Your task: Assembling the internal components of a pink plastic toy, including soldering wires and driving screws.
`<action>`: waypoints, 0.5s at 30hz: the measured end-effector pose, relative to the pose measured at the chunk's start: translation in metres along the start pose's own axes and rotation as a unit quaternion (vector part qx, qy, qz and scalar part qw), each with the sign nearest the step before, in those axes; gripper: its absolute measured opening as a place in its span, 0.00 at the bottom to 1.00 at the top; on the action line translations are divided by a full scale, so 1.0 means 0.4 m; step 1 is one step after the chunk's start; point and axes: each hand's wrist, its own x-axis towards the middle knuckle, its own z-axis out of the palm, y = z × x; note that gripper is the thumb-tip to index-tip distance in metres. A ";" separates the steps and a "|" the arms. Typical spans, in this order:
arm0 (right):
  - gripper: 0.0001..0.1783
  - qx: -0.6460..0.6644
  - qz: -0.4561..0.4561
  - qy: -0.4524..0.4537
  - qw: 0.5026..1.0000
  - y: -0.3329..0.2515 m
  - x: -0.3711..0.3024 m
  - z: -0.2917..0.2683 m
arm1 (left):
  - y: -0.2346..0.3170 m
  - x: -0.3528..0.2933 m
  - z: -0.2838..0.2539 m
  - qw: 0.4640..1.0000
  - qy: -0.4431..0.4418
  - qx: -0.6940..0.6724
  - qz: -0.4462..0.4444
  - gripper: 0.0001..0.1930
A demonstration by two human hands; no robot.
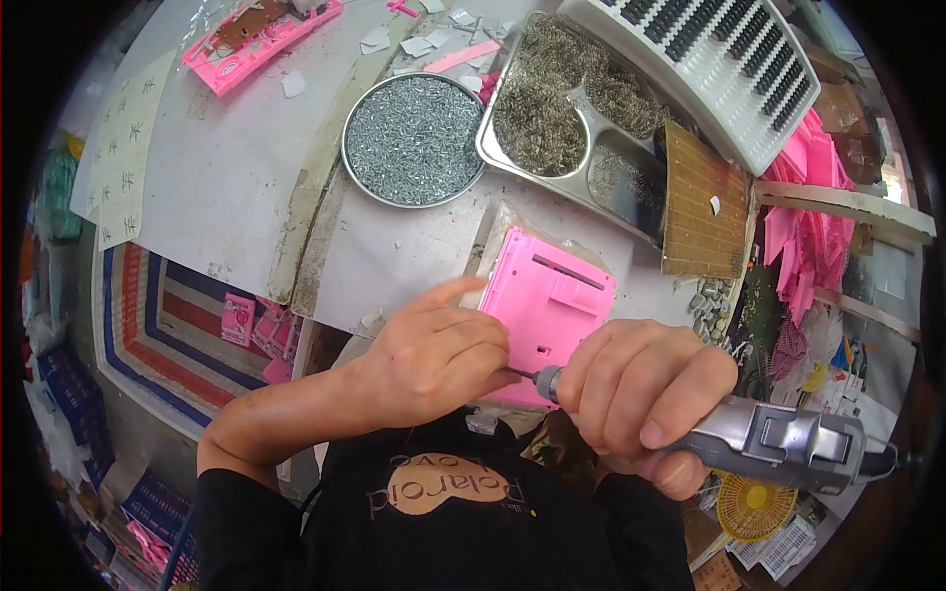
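Note:
A pink plastic housing (552,305) lies on the work surface in front of me, with a long slot near its far end and a small square hole lower down. My right hand (645,389) wraps round a grey electric screwdriver (778,443), whose thin bit points left across the housing's near part. My left hand (434,355) rests at the housing's left edge, its fingers curled together round the bit's tip. What those fingers pinch is hidden. A clear plastic bag shows beneath the housing's far and left edges.
Beyond the housing stand a round tin (414,205) of small screws and a steel compartment tray (570,184) of tangled metal pieces. A white tray (641,49) with black parts and a brown board (705,212) are at right. Pink parts (813,227) hang farther right; a yellow basket (754,507) sits below.

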 end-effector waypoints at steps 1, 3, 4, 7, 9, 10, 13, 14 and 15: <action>0.15 -0.012 -0.017 0.000 1.000 0.000 0.008 -0.002 | -0.007 0.005 -0.010 1.000 -0.010 0.024 0.004 0.11; 0.15 -0.036 -0.050 0.002 0.998 0.002 0.030 -0.015 | -0.034 0.019 -0.044 0.997 -0.031 0.072 0.010 0.10; 0.15 -0.056 -0.062 0.031 0.996 0.010 0.039 -0.023 | -0.058 0.009 -0.054 0.996 0.010 0.075 -0.055 0.10; 0.15 -0.098 -0.085 0.094 0.987 0.050 0.079 -0.053 | -0.103 -0.037 -0.047 0.978 0.080 0.064 -0.180 0.12; 0.14 -0.090 -0.080 0.105 0.987 0.099 0.101 -0.078 | -0.068 -0.043 -0.041 0.993 -0.003 0.054 -0.104 0.13; 0.13 -0.090 -0.079 0.103 0.987 0.106 0.105 -0.081 | -0.048 -0.032 -0.033 0.996 -0.044 0.048 -0.063 0.14; 0.12 -0.099 -0.081 0.096 0.987 0.133 0.101 -0.099 | -0.007 -0.020 0.024 0.999 -0.002 0.049 -0.018 0.17; 0.12 -0.111 -0.071 0.100 0.986 0.136 0.105 -0.095 | 0.000 -0.020 0.030 0.998 -0.001 0.065 -0.014 0.17; 0.12 -0.123 -0.060 0.105 0.985 0.136 0.112 -0.085 | -0.005 -0.034 0.040 0.996 -0.002 0.090 -0.012 0.17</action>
